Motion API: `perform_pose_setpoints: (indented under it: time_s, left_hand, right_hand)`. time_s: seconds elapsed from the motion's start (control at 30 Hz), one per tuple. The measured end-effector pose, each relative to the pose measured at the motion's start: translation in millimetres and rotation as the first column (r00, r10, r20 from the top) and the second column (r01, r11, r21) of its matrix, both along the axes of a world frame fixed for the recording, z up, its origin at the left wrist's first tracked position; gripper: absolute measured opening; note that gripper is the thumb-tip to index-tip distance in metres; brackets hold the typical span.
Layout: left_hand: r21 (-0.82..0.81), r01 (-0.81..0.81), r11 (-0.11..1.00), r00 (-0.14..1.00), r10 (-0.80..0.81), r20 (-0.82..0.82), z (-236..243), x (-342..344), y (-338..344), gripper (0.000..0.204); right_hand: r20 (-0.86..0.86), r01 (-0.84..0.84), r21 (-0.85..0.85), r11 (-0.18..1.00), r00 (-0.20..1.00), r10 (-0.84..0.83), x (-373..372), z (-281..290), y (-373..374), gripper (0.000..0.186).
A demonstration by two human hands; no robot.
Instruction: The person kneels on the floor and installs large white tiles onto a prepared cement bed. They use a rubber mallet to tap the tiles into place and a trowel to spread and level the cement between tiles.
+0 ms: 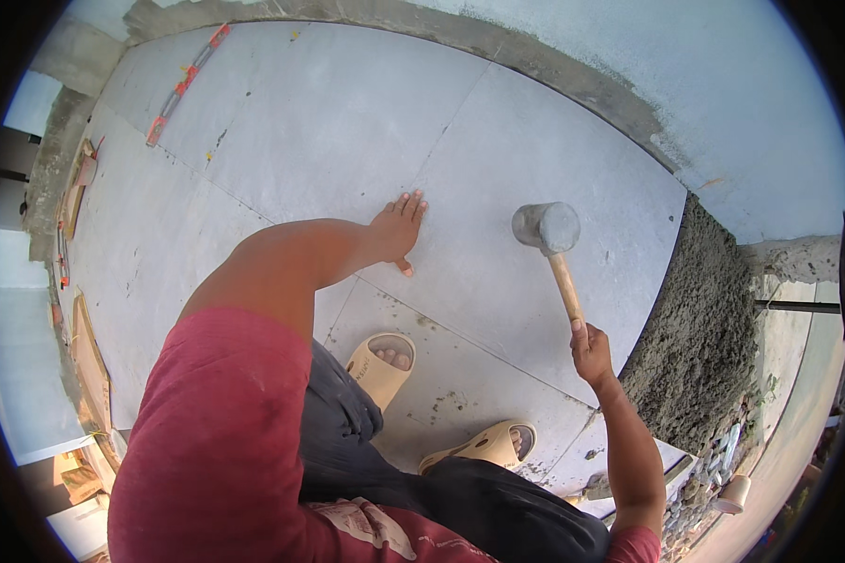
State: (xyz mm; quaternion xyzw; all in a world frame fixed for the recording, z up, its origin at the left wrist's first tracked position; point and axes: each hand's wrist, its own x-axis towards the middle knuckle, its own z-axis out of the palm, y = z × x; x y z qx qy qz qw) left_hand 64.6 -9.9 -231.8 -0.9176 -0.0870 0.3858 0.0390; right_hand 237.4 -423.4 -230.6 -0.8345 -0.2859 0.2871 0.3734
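My right hand (591, 353) is closed round the wooden handle of a rubber mallet (546, 227). The mallet's grey head is over a large pale grey floor tile (479, 281); whether it touches the surface I cannot tell. My left hand (400, 228) lies flat with fingers stretched out, close to the joint between this tile and the neighbouring tile (300, 113) on the left. Nothing is in the left hand. Both forearms come from the lower part of the view, the left one reaching across the tiles.
Wet grey mortar (699, 328) borders the tile on the right, with rubble (709, 497) and a cup (733, 494) below it. A red and grey spirit level (188, 84) lies at the far left. A trowel (593, 490) rests near my sandal (483, 446). A pale wall (751, 103) rises behind.
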Motion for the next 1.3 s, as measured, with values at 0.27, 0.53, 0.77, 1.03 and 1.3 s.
perform_pose_setpoints:
  time_s: [0.27,0.53,0.77,1.03,1.3]
  left_hand:
    - [0.017,-0.021,1.0,0.999,0.022,-0.032,6.4,-1.2,0.2,0.141]
    - [0.002,0.012,1.0,1.0,-0.012,0.015,-4.4,-2.7,5.6,0.145]
    - [0.03,0.008,1.0,0.998,-0.006,-0.062,1.8,-1.6,1.1,0.142]
    - [0.123,0.126,0.984,0.983,-0.107,-0.148,13.3,18.8,-9.6,0.144]
    - [0.135,0.062,0.989,0.997,-0.055,-0.051,28.1,88.7,-73.1,0.137]
  right_hand:
    - [0.022,0.128,0.596,0.793,0.984,-0.176,51.5,114.3,99.4,0.067]
    - [-0.177,0.189,-0.012,0.982,0.966,-0.188,77.3,47.4,107.9,0.061]
    - [-0.075,0.22,0.623,0.751,0.972,-0.222,60.9,88.0,140.1,0.059]
    - [-0.222,0.289,0.15,0.945,0.942,-0.252,90.5,75.4,103.8,0.061]
    - [-0.242,0.385,0.668,0.637,0.922,-0.303,10.9,100.5,-21.8,0.049]
